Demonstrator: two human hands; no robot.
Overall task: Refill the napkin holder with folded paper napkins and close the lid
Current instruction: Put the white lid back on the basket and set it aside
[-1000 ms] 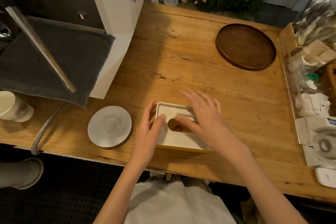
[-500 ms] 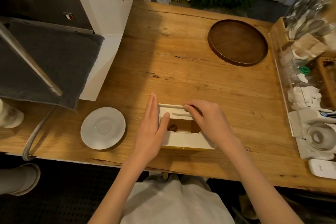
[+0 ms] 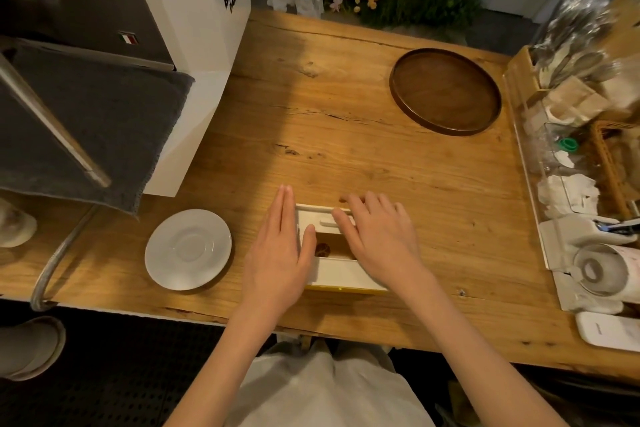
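Note:
A white napkin holder with a yellow base lies near the front edge of the wooden table. Its lid has an oval slot showing a brown inside. My left hand lies flat against the holder's left side, fingers straight, thumb on the lid by the slot. My right hand rests flat over the right part of the lid, fingers reaching its far edge. No loose folded napkins are in my hands.
A white saucer sits left of the holder. An espresso machine with a grey towel fills the left. A round wooden tray lies at the back right. An organiser with paper goods lines the right edge.
Both hands have come down onto the holder: the left flattened against its left side, the right spread from a hover onto the lid. The view shifted slightly.

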